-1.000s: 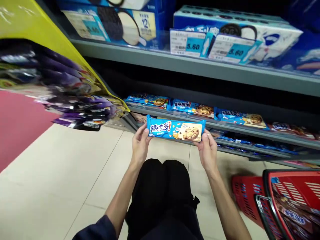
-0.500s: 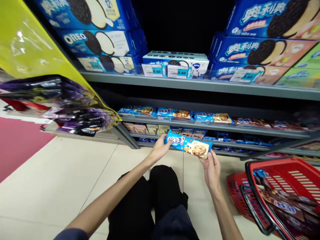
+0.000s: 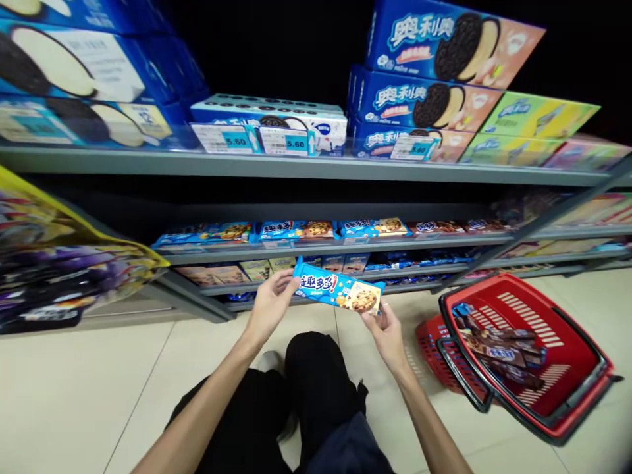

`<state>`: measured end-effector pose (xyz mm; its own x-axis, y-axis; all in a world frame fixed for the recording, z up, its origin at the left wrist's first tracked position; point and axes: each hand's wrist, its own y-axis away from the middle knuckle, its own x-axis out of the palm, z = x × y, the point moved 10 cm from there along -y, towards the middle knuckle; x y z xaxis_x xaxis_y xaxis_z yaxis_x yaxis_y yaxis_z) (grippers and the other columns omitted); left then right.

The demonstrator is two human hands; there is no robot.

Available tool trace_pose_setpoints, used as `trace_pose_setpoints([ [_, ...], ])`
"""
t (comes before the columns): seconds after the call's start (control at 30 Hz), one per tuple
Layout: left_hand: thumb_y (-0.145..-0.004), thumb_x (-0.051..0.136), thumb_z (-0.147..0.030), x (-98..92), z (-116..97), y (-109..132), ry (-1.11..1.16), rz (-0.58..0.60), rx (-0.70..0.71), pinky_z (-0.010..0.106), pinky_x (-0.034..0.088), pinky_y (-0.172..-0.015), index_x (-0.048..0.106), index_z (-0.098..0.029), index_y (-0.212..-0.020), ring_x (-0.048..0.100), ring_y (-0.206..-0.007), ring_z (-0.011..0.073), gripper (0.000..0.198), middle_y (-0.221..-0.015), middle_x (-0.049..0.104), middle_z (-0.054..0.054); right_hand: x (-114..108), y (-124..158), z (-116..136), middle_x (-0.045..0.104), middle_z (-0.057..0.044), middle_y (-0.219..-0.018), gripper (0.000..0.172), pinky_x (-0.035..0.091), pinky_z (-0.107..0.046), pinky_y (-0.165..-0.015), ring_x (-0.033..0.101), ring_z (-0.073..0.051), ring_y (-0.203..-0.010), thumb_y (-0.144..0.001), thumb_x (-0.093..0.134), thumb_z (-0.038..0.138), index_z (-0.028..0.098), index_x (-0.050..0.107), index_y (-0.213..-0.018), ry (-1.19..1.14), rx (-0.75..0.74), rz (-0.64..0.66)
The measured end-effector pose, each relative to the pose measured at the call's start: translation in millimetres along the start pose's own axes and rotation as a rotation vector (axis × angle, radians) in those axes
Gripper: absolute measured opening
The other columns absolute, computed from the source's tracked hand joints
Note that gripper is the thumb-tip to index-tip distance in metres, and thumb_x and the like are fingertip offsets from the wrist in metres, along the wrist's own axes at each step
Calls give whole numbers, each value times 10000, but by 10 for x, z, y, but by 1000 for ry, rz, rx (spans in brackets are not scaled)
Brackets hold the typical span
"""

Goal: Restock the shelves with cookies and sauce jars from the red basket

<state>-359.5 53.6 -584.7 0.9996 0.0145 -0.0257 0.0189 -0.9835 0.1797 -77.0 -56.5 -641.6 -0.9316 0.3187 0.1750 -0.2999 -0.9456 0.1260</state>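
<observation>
A blue cookie packet with a cookie picture on its right end is held out in front of the shelves, slightly tilted down to the right. My left hand pinches its left end, thumb on the front. At the lower right corner my right hand grips the other end, a ring on one finger. Behind the packet, similar blue cookie packets lie in a row on a low shelf, with brown packets to their right.
A red shopping basket holding several brown packets and a blue one stands on the floor at right. Oreo boxes are stacked on the upper shelf. Hanging bags on a yellow-edged display jut out at left.
The view has swung to the right, so the shelves and packet appear further left and more of the basket shows. Both hands keep hold of the cookie packet.
</observation>
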Motion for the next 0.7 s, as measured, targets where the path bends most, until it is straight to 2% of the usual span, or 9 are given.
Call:
trace_pose_setpoints([
  [0.2, -616, 889, -595, -49, -30, 99, 49, -67, -44, 371, 531, -954, 734, -155, -1081, 699, -1059, 274, 659, -1036, 777, 107, 39, -35, 166, 707, -132, -1389, 900, 518, -458, -1183, 666, -289, -1314, -835, 849, 480, 170, 464, -1587, 19, -40, -4],
  [0.3, -615, 892, -570, -89, 13, 144, 66, -58, -73, 360, 526, -919, 728, -148, -1093, 697, -1044, 270, 658, -1019, 778, 108, 53, -57, 261, 668, -142, -1449, 907, 524, -456, -1180, 672, -286, -1308, -827, 857, 473, 167, 466, -1586, 18, -65, -9],
  [0.47, -654, 880, -544, -115, 28, 185, 86, -29, -74, 325, 517, -879, 722, -147, -1103, 697, -1011, 238, 620, -1008, 777, 97, 70, -72, 324, 674, -159, -1435, 902, 529, -451, -1177, 689, -281, -1276, -804, 877, 460, 147, 496, -1559, -8, -106, -17],
  [0.7, -660, 899, -506, -63, 38, 168, 141, 26, -76, 315, 499, -838, 707, -146, -1079, 700, -900, 207, 585, -954, 778, 78, 54, -10, 378, 671, -145, -1442, 921, 503, -458, -1204, 655, -283, -1329, -796, 889, 445, 163, 485, -1573, -29, -120, -41],
])
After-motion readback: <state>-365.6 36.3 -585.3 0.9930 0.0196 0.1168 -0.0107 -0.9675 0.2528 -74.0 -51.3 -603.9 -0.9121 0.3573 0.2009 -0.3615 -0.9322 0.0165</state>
